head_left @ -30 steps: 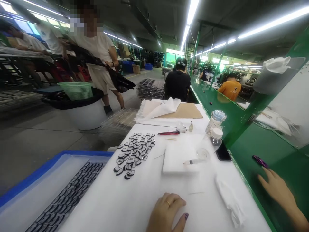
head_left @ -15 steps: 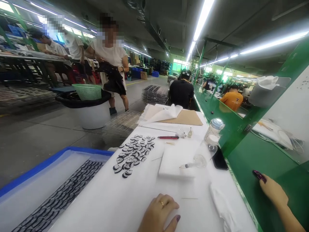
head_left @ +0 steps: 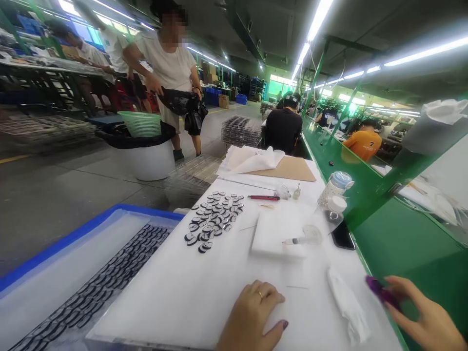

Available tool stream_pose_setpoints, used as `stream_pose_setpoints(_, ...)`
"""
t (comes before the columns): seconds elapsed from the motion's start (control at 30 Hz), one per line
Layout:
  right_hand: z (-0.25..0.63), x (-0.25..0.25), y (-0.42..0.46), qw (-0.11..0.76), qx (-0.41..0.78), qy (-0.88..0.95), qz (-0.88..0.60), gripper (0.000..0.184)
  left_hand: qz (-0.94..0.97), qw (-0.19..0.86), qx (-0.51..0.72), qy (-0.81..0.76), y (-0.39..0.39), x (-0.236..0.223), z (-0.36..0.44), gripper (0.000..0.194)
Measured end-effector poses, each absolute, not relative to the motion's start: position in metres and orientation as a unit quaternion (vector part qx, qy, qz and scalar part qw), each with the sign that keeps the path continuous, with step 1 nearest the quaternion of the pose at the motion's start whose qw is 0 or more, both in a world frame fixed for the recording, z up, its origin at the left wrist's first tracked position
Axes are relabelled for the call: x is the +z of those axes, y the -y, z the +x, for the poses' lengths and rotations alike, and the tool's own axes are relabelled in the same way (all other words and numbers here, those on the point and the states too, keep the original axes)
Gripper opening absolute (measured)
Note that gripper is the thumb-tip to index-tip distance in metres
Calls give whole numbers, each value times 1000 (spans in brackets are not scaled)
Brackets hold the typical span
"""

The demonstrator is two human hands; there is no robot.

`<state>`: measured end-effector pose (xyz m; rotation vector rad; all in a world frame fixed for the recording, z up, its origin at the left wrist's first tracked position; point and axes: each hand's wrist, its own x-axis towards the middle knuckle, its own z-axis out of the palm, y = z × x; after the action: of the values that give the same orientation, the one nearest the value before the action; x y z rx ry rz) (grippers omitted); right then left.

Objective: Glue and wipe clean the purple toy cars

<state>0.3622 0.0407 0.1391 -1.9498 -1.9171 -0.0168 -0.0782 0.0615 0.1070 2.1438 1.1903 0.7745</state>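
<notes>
My left hand [head_left: 256, 312] rests on the white tabletop, fingers loosely bent and thumb apart, with nothing in it. A thin stick [head_left: 297, 287] lies just beyond its fingertips. At the table's right edge my right hand [head_left: 426, 309] grips a small glossy purple object [head_left: 382, 291], blurred, its kind unclear. Between the hands is a crumpled white cloth [head_left: 347, 304]. Farther up, a syringe [head_left: 298, 240] lies across a white pad [head_left: 274, 231]. Many small black-rimmed curved pieces [head_left: 212, 222] are spread out left of the pad.
A blue-edged tray [head_left: 73, 243] with rows of dark pieces stands at the left. A bottle [head_left: 334, 187], a clear jar [head_left: 334, 212] and a phone [head_left: 343, 236] line the right side. A red pen [head_left: 263, 197] lies farther back. A person [head_left: 168, 63] stands behind a bin [head_left: 149, 161].
My right hand has brought the purple object from over the green surface left to the table's edge. My left hand stays on the table. The view has shifted, and the standing person's dark bag has opened out.
</notes>
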Motion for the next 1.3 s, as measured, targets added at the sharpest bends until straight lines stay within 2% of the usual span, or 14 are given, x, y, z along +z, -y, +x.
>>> stream_pose_setpoints(0.13,198,166,-34,151,137,823,-531,35,827,307,215,-419,-59,117,-78,77)
stream_pose_setpoints(0.2,143,172,-44,123,184,859,-461,35,841,293,225,-395,-55,112,-81,86)
stream_pose_setpoints(0.27,114,171,-54,134,199,879,-412,30,837,257,279,-394,-48,99,-84,74)
stream_pose_setpoints(0.37,109,165,-68,266,177,829,-459,8,788,181,387,-443,-32,74,-85,56)
stream_pose_setpoints(0.43,116,162,-79,376,137,738,-544,16,756,149,428,-473,-22,64,-82,49)
stream_pose_setpoints(0.5,121,162,-90,429,128,667,-595,26,754,155,430,-472,-16,64,-79,42)
stream_pose_setpoints(0.6,117,165,-107,423,214,667,-575,40,792,215,377,-429,-21,84,-81,45)
stream_pose_setpoints(0.7,107,168,-119,390,302,683,-538,29,819,248,312,-413,-37,110,-87,51)
stream_pose_setpoints(0.87,103,178,-126,352,342,689,-533,34,832,320,228,-391,-52,123,-91,57)
stream_pose_setpoints(1.0,112,187,-113,396,428,660,-474,32,831,310,255,-385,-50,119,-88,54)
stream_pose_setpoints(1.1,117,177,-86,469,430,633,-440,21,808,302,311,-399,-48,121,-83,52)
stream_pose_setpoints(1.17,118,163,-64,525,425,619,-402,25,782,317,336,-417,-47,124,-80,53)
stream_pose_setpoints(1.23,115,151,-45,517,437,609,-413,34,761,336,347,-433,-46,127,-79,53)
stream_pose_setpoints(1.3,111,148,-33,435,463,605,-479,39,751,341,357,-439,-46,128,-80,51)
